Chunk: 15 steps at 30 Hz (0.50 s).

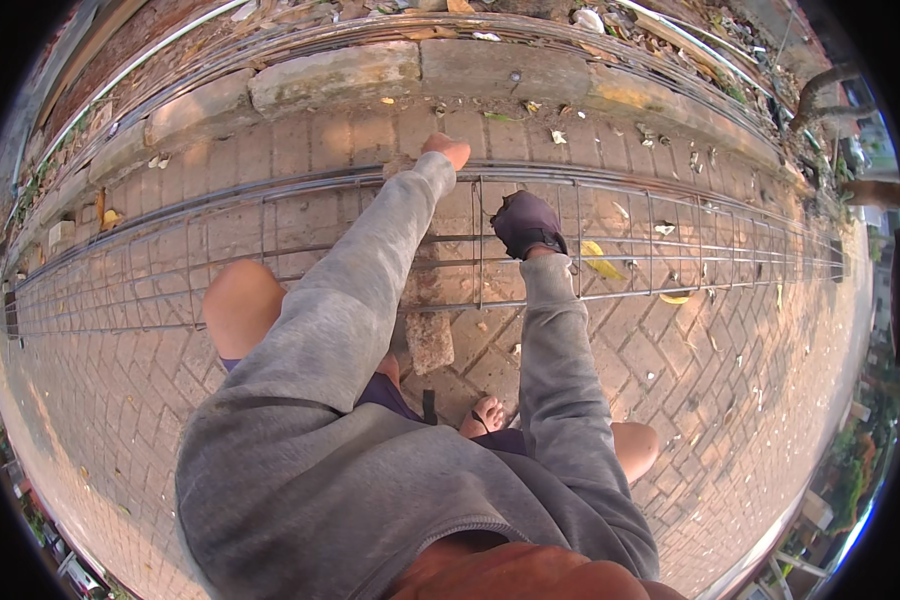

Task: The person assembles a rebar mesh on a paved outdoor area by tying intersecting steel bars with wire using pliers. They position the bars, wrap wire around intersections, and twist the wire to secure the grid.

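Note:
A long cage of steel reinforcing bars (610, 297) with square wire stirrups (480, 240) lies across in front of me. My left hand (448, 151), bare and curled up, is at the far bars of the cage; its fingers are mostly hidden. My right hand (527, 222) wears a dark glove and is closed above the middle of the cage, just right of a stirrup. What either hand grips does not show. Under the cage's middle, a rough block (430, 342) sticks out toward me.
Brick paving (760, 340) spreads around the cage, with yellow leaves (600, 260) and litter on it. Beyond runs a stone kerb (340, 80), with long loose rods (370, 27) lying behind it. My bare knees and feet are close to the cage's near side.

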Motion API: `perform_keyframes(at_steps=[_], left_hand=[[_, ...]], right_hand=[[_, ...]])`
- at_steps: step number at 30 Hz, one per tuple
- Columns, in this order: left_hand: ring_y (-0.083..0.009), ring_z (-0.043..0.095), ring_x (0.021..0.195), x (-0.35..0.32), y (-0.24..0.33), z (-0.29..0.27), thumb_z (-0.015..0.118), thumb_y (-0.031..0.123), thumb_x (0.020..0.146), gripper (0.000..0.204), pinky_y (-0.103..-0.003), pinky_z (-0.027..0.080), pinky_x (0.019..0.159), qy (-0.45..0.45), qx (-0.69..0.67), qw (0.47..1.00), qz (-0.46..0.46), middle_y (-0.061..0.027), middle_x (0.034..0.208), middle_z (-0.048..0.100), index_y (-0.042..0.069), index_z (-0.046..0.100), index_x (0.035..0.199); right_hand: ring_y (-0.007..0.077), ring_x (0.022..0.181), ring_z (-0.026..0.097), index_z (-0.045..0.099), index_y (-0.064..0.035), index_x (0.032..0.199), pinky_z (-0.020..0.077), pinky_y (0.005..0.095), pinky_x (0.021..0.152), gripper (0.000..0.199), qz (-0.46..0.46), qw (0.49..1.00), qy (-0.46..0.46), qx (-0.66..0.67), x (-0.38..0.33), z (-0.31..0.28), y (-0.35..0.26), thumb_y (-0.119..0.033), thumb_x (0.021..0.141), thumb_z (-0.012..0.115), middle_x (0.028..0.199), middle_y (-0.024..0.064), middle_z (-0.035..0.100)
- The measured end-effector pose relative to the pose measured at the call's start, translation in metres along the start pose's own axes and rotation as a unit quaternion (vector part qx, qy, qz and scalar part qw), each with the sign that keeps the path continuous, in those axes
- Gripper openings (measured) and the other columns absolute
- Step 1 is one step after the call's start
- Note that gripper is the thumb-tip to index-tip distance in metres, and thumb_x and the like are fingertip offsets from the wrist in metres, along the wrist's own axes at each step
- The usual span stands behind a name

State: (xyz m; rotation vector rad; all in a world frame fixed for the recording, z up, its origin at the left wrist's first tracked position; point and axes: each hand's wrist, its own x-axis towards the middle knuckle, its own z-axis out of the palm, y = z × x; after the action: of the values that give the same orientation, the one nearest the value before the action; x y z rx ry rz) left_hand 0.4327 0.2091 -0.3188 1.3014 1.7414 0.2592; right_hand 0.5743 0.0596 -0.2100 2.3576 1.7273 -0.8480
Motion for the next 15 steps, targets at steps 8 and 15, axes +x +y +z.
perform_keyframes(at_steps=[8, 15], left_hand=[[-0.0327, 0.071, 0.104, -0.012, 0.006, 0.004, 0.075, 0.051, 0.081, 0.046, -0.042, 0.055, 0.094, -0.180, 0.198, 0.914, 0.305, -0.0155, 0.109, 0.077, 0.009, 0.080, 0.100], [-0.0386, 0.072, 0.105, -0.044, 0.011, 0.000, 0.076, 0.038, 0.080, 0.047, -0.045, 0.058, 0.092, -0.111, 0.148, 0.958, 0.220, -0.0245, 0.104, 0.075, -0.003, 0.078, 0.103]], right_hand=[[0.0370, 0.088, 0.073, 0.079, -0.0104, 0.092, 0.0574, 0.0473, 0.080, 0.022, -0.175, 0.980, -0.057, -0.070, -0.022, -0.020, 0.025, -0.029, 0.085, 0.069, 0.090, 0.0174, 0.075], [0.0340, 0.080, 0.067, 0.073, -0.0146, 0.073, 0.0511, 0.0466, 0.068, 0.012, -0.421, 0.871, 0.129, -0.221, -0.043, -0.054, 0.116, -0.025, 0.076, 0.068, 0.078, 0.0108, 0.067]])
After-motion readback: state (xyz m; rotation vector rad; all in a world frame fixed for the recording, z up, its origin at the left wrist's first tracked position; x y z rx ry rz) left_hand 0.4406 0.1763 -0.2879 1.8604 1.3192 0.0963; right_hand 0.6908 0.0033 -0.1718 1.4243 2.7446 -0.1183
